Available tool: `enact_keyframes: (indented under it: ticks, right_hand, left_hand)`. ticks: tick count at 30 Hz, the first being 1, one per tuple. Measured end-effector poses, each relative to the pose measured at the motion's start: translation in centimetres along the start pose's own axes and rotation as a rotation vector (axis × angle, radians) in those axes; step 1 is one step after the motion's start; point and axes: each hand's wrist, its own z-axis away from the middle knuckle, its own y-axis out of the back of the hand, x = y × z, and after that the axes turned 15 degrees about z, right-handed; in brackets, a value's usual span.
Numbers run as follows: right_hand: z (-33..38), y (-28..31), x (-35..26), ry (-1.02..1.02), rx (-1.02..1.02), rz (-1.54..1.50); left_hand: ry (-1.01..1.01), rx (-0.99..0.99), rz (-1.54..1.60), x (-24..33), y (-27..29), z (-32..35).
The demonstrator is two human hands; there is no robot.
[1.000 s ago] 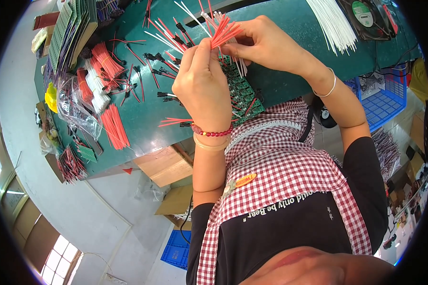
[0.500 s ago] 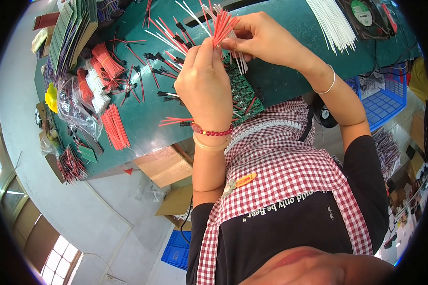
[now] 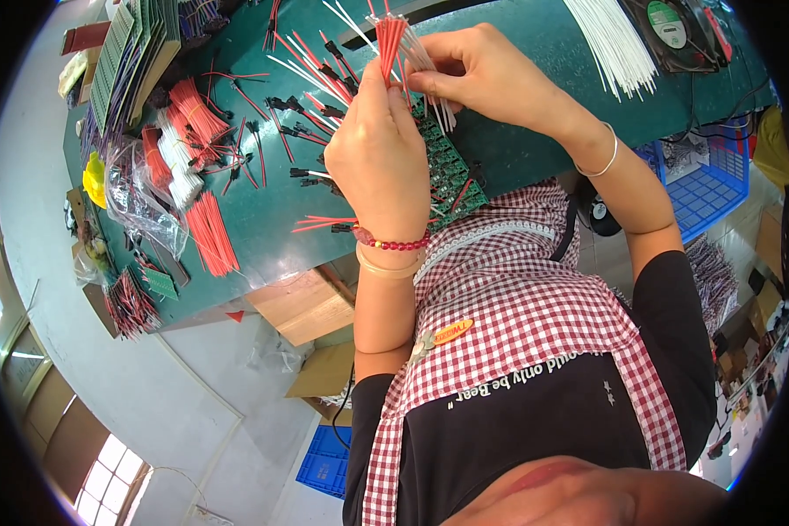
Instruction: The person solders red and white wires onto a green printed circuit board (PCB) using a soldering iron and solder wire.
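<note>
From my remote view, the green workbench [image 3: 517, 162] spans the upper half, and I judge the work on it to be partway along. Near the body lies the circuit board panel [image 3: 447, 162]; leads with black connectors [image 3: 305, 174] already stick out along its left side, though I can't tell whether they are fastened. Plenty seems left: a white wire bundle [image 3: 618, 48] at far right and a red wire stack [image 3: 210, 232] at left.

My left hand [image 3: 379, 145] points away from the body, back upward, thumb and fingers pinched closed around the red wires [image 3: 389, 46], which fan out above the panel. My right hand [image 3: 478, 70] reaches in from the right, its thumb and forefinger curved with a gap between; white strands [image 3: 421, 57] pass behind that thumb, but I can't tell whether they're gripped.
</note>
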Motion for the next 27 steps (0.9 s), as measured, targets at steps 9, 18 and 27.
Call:
enact_keyframes:
  ticks: [9, 18, 27]
  right_hand:
    - [-0.2, -0.8, -0.2, 0.007, -0.035, 0.028]
    - [0.2, 0.0, -1.1, 0.066, 0.046, 0.251]
    - [1.3, 2.1, -1.2, -0.081, -0.04, 0.031]
  left_hand:
    - [0.065, 0.011, 0.044, 0.4, 0.2, -0.1]
    - [0.109, 0.174, 0.38, 0.3, 0.2, -0.2]
    - [0.172, 0.187, 0.993, 2.2, 2.2, 0.0]
